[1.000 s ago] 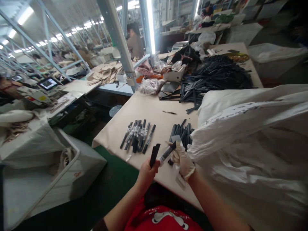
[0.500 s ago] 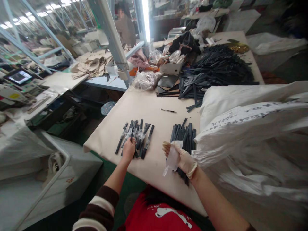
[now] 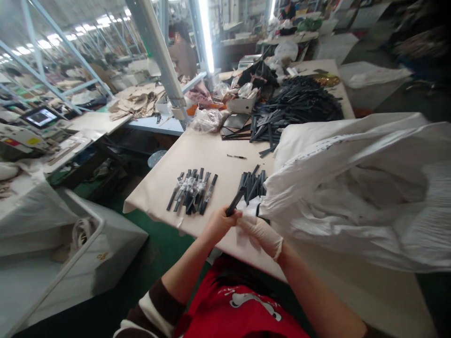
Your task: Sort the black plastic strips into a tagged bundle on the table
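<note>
My left hand [image 3: 220,224] is closed around a short black strip bundle [image 3: 235,202], which tilts up and away to the right. Against its fingers works my right hand [image 3: 262,234], in a pale glove, with a thin whitish plastic piece [image 3: 249,204] pinched in it. Whether the plastic touches the strips is hard to make out. Left of the hands, several black strip bundles [image 3: 192,192] with clear wrapping round their middles lie side by side on the table. Just beyond the right hand sits a pile of loose black strips [image 3: 252,184], partly hidden by the hand and a sack.
A big white woven sack [image 3: 345,188] covers the right side of the cloth-topped table [image 3: 155,188]. A pen [image 3: 237,157] lies mid-table. Farther back are a large heap of black strips [image 3: 299,105] and a plastic bag [image 3: 206,121]. A white bin [image 3: 105,244] stands at the lower left.
My left hand has moved right from the wrapped bundles to my right hand, carrying a black strip bundle. The right hand has turned inward and closed with the plastic. The sack appears shifted and spread wider.
</note>
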Available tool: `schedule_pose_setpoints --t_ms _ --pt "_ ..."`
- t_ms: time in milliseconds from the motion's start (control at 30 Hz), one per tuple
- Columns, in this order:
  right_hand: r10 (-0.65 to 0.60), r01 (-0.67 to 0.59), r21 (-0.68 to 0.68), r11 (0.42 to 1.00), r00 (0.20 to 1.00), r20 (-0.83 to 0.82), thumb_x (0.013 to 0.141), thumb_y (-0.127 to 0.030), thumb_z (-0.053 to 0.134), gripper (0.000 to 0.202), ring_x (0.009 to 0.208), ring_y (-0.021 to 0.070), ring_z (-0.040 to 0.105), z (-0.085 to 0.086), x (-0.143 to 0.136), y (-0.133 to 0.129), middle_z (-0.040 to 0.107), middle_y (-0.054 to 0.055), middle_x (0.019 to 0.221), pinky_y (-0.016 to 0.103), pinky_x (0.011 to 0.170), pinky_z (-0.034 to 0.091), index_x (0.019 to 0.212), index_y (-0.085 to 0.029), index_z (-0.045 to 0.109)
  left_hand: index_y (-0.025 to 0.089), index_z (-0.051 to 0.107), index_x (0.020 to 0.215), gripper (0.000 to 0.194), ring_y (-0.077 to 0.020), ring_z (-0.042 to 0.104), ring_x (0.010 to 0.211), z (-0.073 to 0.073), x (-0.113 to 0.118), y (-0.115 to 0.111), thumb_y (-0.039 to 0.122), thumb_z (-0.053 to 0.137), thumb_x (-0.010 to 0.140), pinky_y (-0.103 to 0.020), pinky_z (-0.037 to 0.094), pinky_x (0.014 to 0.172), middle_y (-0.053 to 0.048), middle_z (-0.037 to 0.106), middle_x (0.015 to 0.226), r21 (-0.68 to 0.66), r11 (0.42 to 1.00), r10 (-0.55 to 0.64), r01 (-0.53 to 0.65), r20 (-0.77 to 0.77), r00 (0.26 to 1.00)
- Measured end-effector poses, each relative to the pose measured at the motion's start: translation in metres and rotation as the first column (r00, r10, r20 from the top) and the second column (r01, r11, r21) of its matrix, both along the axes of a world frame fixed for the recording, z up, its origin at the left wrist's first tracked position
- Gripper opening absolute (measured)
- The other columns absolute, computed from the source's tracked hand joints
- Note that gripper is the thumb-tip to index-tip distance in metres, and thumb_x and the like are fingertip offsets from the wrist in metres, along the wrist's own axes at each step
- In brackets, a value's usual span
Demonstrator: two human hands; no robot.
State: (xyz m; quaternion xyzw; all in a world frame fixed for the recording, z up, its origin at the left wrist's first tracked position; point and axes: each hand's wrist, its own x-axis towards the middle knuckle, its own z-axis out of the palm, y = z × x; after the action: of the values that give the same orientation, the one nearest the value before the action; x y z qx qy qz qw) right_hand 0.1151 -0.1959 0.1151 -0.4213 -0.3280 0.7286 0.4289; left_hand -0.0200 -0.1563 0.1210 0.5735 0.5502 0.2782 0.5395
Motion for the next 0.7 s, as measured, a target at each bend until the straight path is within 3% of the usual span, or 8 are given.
schedule_pose_setpoints --t_ms 133,333,433,567,700 --pt "0.130 -0.136 0.043 0.990 0.984 0.119 0.069 -0.039 0.064 0.024 0.053 0.0099 0.048 0.001 0.015 -0.042 0.062 0.002 0.060 0.021 0.048 0.032 0.071 -0.016 0.069 0.014 0.055 0.068 0.025 -0.0061 0.037 0.048 0.011 0.022 -0.026 0.039 0.055 0.069 -0.019 0.029 0.045 0.005 0.043 0.053 0.065 0.997 -0.030 0.033 -0.045 0.999" --pt "0.225 -0.236 0.049 0.971 0.961 0.160 0.066 -0.040 0.066 0.026 0.048 0.0084 0.044 0.005 0.039 -0.074 0.062 0.002 0.060 0.022 0.046 0.029 0.067 -0.014 0.067 0.015 0.050 0.068 0.030 -0.0040 0.032 0.039 0.021 0.042 -0.056 0.045 0.054 0.070 -0.018 0.022 0.038 0.007 0.039 0.049 0.077 0.995 -0.062 0.068 -0.082 0.995" --pt "0.055 -0.066 0.069 0.995 0.986 0.156 0.065 -0.045 0.066 0.031 0.042 0.0066 0.039 0.005 0.048 -0.077 0.053 -0.003 0.047 0.022 0.043 0.024 0.061 -0.015 0.062 0.017 0.045 0.077 0.029 -0.0039 0.035 0.033 0.030 0.044 -0.071 0.046 0.044 0.077 -0.017 0.024 0.034 0.007 0.045 0.051 0.072 0.993 -0.092 0.094 -0.034 0.995" --pt "-0.261 0.259 -0.035 0.965 0.957 -0.130 0.063 -0.052 0.066 0.040 0.037 0.0036 0.022 0.011 0.062 -0.071 0.034 -0.009 0.041 0.021 0.039 0.015 0.055 -0.017 0.048 0.018 0.041 0.082 0.028 -0.0046 0.042 0.032 0.040 0.041 -0.104 0.046 0.036 0.082 -0.016 0.028 0.034 0.006 0.050 0.057 0.018 0.993 -0.120 0.120 -0.020 0.993" --pt "-0.320 0.278 -0.173 0.945 0.895 -0.310 0.054 -0.054 0.071 0.045 0.037 0.0019 0.023 0.024 0.074 -0.068 0.039 -0.009 0.047 0.019 0.037 0.017 0.057 -0.017 0.046 0.016 0.049 0.080 0.032 -0.0067 0.046 0.039 0.046 0.039 -0.136 0.046 0.037 0.082 -0.017 0.032 0.039 0.005 0.049 0.053 -0.030 0.989 -0.144 0.142 -0.074 0.987"
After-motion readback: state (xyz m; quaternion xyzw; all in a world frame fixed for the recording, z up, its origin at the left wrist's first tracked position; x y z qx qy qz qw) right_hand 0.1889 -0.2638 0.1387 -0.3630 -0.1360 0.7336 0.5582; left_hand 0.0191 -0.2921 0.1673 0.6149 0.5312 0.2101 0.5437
